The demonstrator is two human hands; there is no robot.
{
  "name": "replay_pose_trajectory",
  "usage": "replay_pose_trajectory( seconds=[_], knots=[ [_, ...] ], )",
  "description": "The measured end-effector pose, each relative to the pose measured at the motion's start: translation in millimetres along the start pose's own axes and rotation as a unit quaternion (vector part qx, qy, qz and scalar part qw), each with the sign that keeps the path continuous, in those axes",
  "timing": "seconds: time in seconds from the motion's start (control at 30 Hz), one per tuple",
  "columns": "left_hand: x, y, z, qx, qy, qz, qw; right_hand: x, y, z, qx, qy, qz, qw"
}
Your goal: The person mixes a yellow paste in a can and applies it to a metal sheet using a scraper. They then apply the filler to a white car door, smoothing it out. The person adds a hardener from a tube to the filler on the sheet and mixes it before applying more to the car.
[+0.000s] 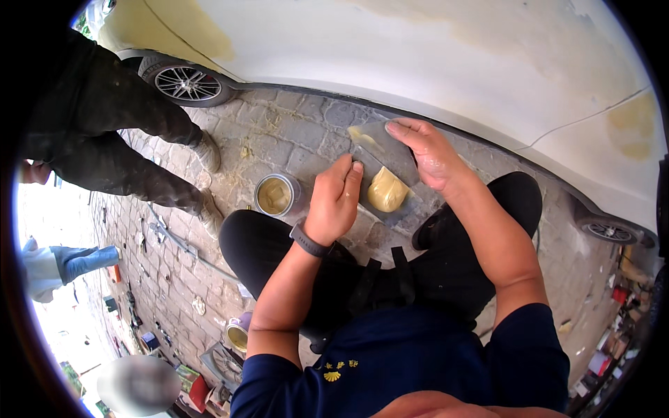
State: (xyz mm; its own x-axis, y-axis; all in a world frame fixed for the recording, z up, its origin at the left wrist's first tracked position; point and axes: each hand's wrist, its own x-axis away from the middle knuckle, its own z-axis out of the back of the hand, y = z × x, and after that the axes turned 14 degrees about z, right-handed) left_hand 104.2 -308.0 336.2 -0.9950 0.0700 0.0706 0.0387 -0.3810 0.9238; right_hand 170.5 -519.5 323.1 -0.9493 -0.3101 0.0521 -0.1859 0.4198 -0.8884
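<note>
My left hand (336, 197), a dark watch on its wrist, is closed on the near-left edge of a flat grey mixing board (410, 211). A smooth, pale yellow lump of filler putty (387, 190) sits on that board. Between the thumb and fingers of my right hand (433, 155) is a thin grey spreader (390, 142), tilted over the board's far side. Yellow putty smears its left end. Some of the right fingers are hidden behind the spreader. Left of my left hand, an open round tin (277, 196) with yellowish filler inside stands on the paving.
A white car (432, 63) with yellowish filler patches runs along the far side. At the left stands another person in dark trousers (132, 132). A hose (185, 244), a second tin (237, 337) and scattered tools lie on the brick paving (272, 118).
</note>
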Motion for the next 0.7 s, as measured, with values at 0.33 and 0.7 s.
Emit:
replay_pose_trajectory(
  seconds=[0.33,0.7],
  knots=[
    [-14.2,-17.7,1.5,0.103,0.026,0.069,0.992,1.9,-18.0,-1.9,-0.07,0.076,0.055,0.993],
    [-28.0,-38.6,7.8,0.392,0.141,0.125,0.9,7.6,-39.2,-0.2,-0.058,0.206,0.232,0.949]
  ],
)
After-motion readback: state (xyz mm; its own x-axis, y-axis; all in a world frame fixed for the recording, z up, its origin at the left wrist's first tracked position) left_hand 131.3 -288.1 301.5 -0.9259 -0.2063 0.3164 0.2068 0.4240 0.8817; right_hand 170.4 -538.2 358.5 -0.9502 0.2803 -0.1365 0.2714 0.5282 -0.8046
